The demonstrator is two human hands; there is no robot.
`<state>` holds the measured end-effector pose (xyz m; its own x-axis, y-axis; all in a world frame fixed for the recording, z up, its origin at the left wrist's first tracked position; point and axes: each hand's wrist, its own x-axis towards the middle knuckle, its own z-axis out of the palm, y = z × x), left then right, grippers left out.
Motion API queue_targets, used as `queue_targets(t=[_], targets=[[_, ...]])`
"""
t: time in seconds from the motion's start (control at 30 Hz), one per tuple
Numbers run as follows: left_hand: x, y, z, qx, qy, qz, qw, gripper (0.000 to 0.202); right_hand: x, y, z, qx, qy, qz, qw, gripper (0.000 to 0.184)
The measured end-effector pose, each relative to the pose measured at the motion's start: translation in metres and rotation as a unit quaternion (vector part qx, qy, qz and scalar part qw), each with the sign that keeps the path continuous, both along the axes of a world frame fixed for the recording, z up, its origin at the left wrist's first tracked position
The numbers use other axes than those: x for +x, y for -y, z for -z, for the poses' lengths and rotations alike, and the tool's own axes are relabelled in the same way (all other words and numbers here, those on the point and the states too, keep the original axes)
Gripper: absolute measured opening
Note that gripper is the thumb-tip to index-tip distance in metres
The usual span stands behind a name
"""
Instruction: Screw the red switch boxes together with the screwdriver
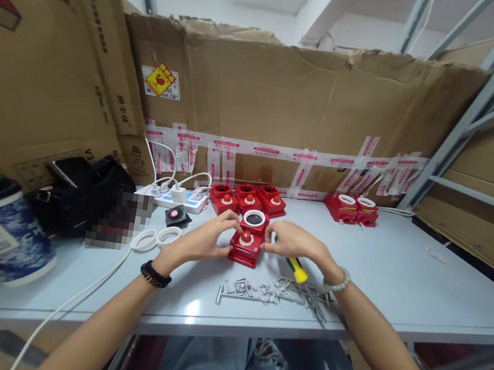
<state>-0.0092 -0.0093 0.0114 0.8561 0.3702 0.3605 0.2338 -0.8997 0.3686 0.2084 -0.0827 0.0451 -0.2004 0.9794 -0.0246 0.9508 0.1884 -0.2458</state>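
A red box-like housing (pixel 243 254) with a red domed knob and a white ring (pixel 254 218) at its far end stands on the table between my hands. My left hand (pixel 214 236) grips its left side, thumb low and fingers near the knob. My right hand (pixel 292 240) is at its right side, thumb and fingertips curled in against the edge. A yellow and green screwdriver (pixel 298 271) shows under my right hand; whether it lies on the table or is tucked in the palm, I cannot tell. Loose screws (pixel 242 286) and a T-shaped metal tool (pixel 230 295) lie nearer to me.
Behind stand several similar red housings (pixel 249 199), with two more (pixel 351 209) at the back right. To the left are two loose white rings (pixel 168 236), a power strip (pixel 191 201), a white cable (pixel 86 294) and a blue-and-white tub (pixel 3 229). Cardboard (pixel 259 100) walls the back.
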Motion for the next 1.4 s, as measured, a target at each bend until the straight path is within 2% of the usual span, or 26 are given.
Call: queue_targets(t=[0.1, 0.17, 0.23, 0.33, 0.37, 0.43, 0.5, 0.57, 0.73, 0.83, 0.9, 1.13, 1.4], targets=[[0.001, -0.004, 0.005, 0.048, -0.016, -0.025, 0.998, 0.017, 0.004, 0.002, -0.015, 0.044, -0.143, 0.017, 0.989, 0.020], [0.003, -0.005, 0.007, 0.090, -0.033, -0.053, 0.994, 0.012, 0.007, 0.000, -0.023, 0.113, -0.255, 0.050, 0.959, 0.024], [0.006, -0.003, 0.007, 0.129, -0.056, -0.076, 0.987, 0.010, 0.009, -0.005, -0.028, 0.220, -0.355, 0.087, 0.904, 0.027], [0.011, 0.003, 0.005, 0.178, -0.086, -0.085, 0.977, 0.010, 0.011, -0.012, -0.029, 0.379, -0.447, 0.123, 0.801, 0.028], [0.013, 0.005, 0.004, 0.191, -0.091, -0.082, 0.974, 0.010, 0.011, -0.013, -0.029, 0.416, -0.456, 0.130, 0.776, 0.027], [0.015, 0.009, 0.003, 0.206, -0.094, -0.074, 0.971, 0.012, 0.009, -0.013, -0.029, 0.475, -0.440, 0.140, 0.749, 0.026], [0.017, 0.012, 0.004, 0.201, -0.086, -0.071, 0.973, 0.016, 0.006, -0.010, -0.029, 0.518, -0.394, 0.153, 0.743, 0.025], [0.019, 0.013, 0.007, 0.186, -0.075, -0.065, 0.978, 0.022, 0.002, -0.007, -0.029, 0.543, -0.343, 0.163, 0.749, 0.025], [0.024, 0.012, 0.010, 0.156, -0.039, -0.002, 0.987, 0.033, -0.004, -0.007, -0.026, 0.550, -0.273, 0.158, 0.773, 0.025], [0.020, 0.005, 0.004, 0.127, 0.048, -0.046, 0.990, 0.037, -0.003, -0.010, -0.024, 0.553, -0.268, 0.147, 0.775, 0.024], [0.016, -0.002, 0.001, 0.109, 0.076, -0.065, 0.989, 0.046, -0.001, -0.011, -0.023, 0.553, -0.270, 0.140, 0.776, 0.023], [0.013, -0.022, 0.006, 0.056, 0.007, -0.046, 0.997, 0.076, -0.002, -0.011, -0.024, 0.534, -0.248, 0.167, 0.791, 0.024], [0.014, -0.023, 0.009, 0.004, -0.029, -0.049, 0.998, 0.079, -0.004, -0.011, -0.024, 0.543, -0.248, 0.163, 0.785, 0.024]])
